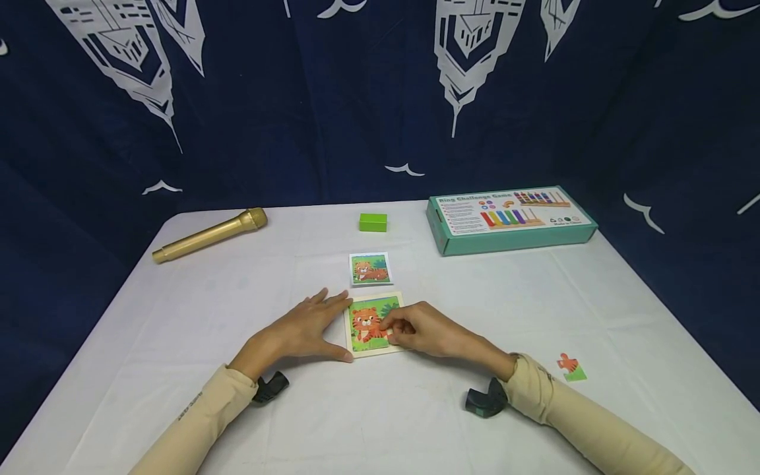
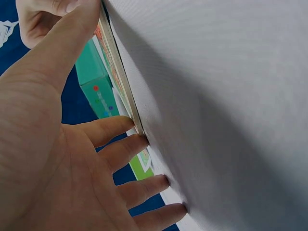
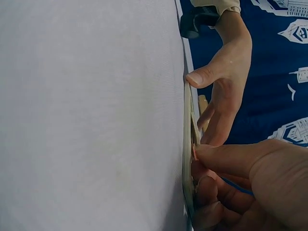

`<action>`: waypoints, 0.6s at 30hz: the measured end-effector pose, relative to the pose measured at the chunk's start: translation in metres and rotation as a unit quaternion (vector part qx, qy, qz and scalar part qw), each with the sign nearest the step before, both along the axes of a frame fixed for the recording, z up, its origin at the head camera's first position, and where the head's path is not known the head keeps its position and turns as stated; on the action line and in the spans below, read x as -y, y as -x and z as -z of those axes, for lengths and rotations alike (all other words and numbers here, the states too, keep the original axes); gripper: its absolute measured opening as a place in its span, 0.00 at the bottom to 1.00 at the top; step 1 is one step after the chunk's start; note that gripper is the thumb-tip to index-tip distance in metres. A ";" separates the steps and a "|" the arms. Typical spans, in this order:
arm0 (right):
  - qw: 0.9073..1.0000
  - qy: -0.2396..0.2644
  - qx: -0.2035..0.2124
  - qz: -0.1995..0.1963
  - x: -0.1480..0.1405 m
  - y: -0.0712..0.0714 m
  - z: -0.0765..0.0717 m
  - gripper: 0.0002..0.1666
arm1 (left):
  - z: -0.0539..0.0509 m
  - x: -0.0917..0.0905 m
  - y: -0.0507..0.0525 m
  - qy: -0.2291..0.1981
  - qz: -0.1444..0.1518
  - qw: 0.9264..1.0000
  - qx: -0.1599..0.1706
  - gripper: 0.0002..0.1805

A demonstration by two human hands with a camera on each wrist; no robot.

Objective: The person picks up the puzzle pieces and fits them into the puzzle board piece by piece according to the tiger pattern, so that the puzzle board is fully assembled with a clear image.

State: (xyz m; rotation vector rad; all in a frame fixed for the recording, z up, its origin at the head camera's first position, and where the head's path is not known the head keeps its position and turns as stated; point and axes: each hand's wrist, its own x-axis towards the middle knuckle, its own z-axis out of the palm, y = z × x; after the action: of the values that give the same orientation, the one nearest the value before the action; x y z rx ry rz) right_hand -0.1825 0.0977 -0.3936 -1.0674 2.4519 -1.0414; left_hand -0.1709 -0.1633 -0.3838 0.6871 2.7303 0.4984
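Note:
A tiger jigsaw puzzle (image 1: 363,320) in a pale wooden tray (image 1: 356,354) lies mid-table. My left hand (image 1: 307,324) is spread along its left side, thumb at the near corner and fingertips at the far one. In the left wrist view, the left hand's fingers (image 2: 122,151) are straight, some touching the tray's edge. Over the tray's right half, my right hand (image 1: 429,330) has curled fingers and pinches an orange puzzle piece (image 3: 194,152), mostly hidden. One loose orange-and-green puzzle piece (image 1: 572,367) lies to the right, near the right forearm.
A small tiger picture card (image 1: 371,269) is just beyond the tray, with a green block (image 1: 373,222) farther back. A green Ring Challenge Game box (image 1: 510,221) occupies the back right. At the back left lies a gold microphone-shaped object (image 1: 210,235).

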 end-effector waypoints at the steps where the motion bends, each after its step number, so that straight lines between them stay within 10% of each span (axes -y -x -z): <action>1: 1.000 -0.001 -0.001 0.000 0.000 0.000 0.000 0.11 | 0.000 0.000 0.000 0.000 0.001 1.000 -0.001 0.58; 18: 0.998 -0.026 -0.056 -0.015 0.006 0.002 0.002 0.07 | -0.002 0.000 -0.001 -0.003 0.001 1.000 -0.001 0.58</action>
State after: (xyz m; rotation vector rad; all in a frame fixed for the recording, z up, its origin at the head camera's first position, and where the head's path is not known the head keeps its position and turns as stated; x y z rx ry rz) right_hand -0.1840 0.0917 -0.3952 -1.1715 2.5270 -0.9271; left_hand -0.1701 -0.1630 -0.3822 0.6924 2.7304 0.5073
